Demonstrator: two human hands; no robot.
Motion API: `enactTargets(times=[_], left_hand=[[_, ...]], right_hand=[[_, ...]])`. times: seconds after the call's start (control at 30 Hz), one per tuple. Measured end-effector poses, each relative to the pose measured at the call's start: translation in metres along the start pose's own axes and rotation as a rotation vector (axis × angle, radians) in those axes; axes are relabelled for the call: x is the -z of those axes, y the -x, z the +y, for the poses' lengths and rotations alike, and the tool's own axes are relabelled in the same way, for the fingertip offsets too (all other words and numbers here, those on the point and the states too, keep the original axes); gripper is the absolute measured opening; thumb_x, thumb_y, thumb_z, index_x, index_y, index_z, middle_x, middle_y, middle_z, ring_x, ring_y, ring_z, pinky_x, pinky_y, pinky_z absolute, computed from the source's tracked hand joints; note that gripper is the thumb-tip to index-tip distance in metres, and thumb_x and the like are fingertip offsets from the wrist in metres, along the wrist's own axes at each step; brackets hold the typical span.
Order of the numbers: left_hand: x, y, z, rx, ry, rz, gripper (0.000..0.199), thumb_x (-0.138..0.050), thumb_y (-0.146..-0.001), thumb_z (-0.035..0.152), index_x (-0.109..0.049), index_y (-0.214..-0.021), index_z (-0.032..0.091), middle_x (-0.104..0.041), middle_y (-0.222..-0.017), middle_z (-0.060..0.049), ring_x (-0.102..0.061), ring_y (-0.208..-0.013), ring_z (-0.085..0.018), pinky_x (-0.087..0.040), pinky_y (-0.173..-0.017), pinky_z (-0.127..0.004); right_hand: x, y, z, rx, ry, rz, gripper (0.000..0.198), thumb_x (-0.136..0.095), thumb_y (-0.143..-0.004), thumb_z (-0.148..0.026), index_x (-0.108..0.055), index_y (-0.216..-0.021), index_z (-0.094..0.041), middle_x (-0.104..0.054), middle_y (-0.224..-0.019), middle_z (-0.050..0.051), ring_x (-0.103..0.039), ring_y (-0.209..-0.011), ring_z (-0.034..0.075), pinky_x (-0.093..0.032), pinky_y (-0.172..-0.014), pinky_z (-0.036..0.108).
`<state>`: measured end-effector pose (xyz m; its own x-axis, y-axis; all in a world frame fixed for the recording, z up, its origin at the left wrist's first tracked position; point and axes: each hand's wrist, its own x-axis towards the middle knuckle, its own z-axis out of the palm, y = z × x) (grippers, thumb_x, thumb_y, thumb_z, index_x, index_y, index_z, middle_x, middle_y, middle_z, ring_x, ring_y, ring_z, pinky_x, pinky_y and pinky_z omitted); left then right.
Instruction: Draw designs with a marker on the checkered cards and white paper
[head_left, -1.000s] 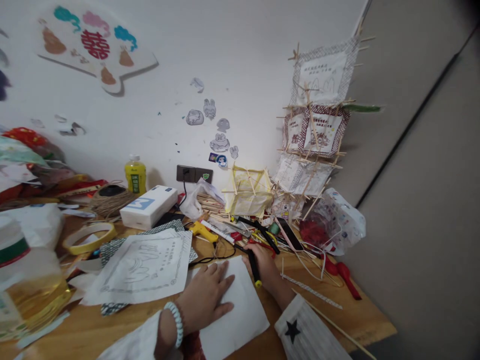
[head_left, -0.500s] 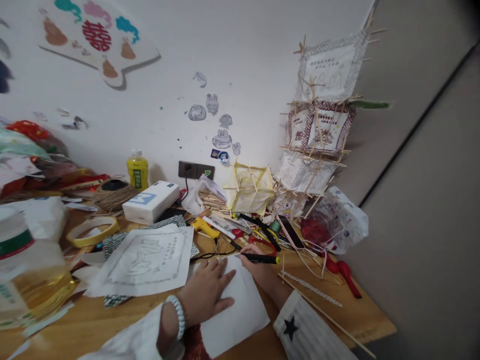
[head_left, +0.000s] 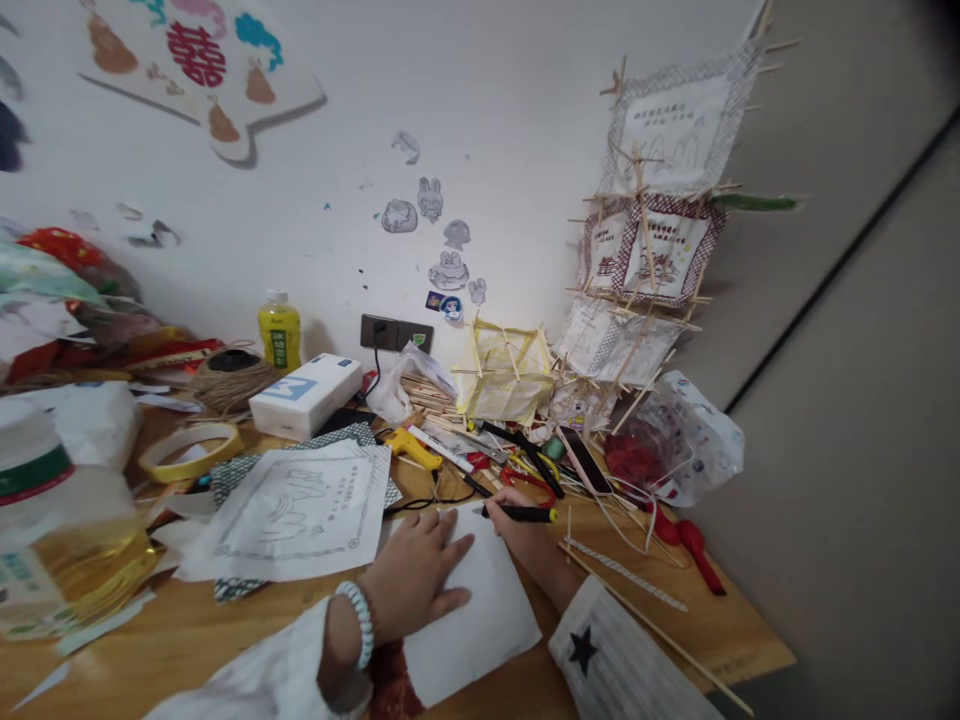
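A white sheet of paper lies on the wooden table in front of me. My left hand is spread flat across its left part, fingers apart, with a beaded bracelet on the wrist. Pinched in my right hand is a black marker with a yellow end, its tip at the upper edge of the sheet. Left of my left hand, a drawn sheet with line art and a border overlaps a dark patterned sheet.
A yellow glue gun, a phone and sticks lie behind my hands. Farther back stand a stick-and-paper tower and a yellow stick frame. At left are a large bottle, masking tape and a white box.
The view has shifted slightly, so the wall items sit higher and a little to the right. Both hands stay in nearly the same place on the paper, the marker still held.
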<state>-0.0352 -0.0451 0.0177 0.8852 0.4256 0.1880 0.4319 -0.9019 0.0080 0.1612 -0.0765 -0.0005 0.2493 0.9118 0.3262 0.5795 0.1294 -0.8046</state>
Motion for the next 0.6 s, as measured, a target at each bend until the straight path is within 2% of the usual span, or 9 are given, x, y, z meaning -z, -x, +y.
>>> enactTargets(times=[0.1, 0.37, 0.6], left_hand=[[-0.0009, 0.0001, -0.0001, -0.001, -0.002, 0.0, 0.055, -0.049, -0.083, 0.055, -0.051, -0.127, 0.023, -0.047, -0.131, -0.017, -0.047, -0.109, -0.035, -0.036, -0.089, -0.05], [-0.0026, 0.0003, -0.0006, -0.011, 0.001, 0.005, 0.055, -0.048, -0.083, 0.055, -0.05, -0.128, 0.023, -0.047, -0.131, -0.017, -0.047, -0.11, -0.035, -0.036, -0.09, -0.049], [0.0005, 0.0002, 0.001, -0.002, -0.004, 0.0, 0.055, -0.048, -0.083, 0.055, -0.05, -0.128, 0.023, -0.047, -0.132, -0.018, -0.047, -0.11, -0.036, -0.036, -0.089, -0.05]], right_hand=[[-0.0015, -0.0019, 0.0006, -0.019, 0.037, 0.018, 0.02, -0.049, -0.081, -0.03, -0.057, -0.066, -0.02, -0.054, -0.06, -0.004, -0.05, -0.058, 0.013, -0.039, -0.056, 0.025], [-0.0012, -0.002, -0.0057, 0.043, 0.058, 0.012, 0.018, -0.05, -0.081, -0.026, -0.056, -0.065, -0.02, -0.055, -0.062, -0.003, -0.05, -0.06, 0.013, -0.039, -0.057, 0.024], [-0.0005, -0.0014, -0.0014, 0.004, 0.043, -0.011, 0.02, -0.049, -0.082, -0.03, -0.057, -0.065, -0.021, -0.055, -0.059, -0.003, -0.051, -0.057, 0.013, -0.039, -0.055, 0.024]])
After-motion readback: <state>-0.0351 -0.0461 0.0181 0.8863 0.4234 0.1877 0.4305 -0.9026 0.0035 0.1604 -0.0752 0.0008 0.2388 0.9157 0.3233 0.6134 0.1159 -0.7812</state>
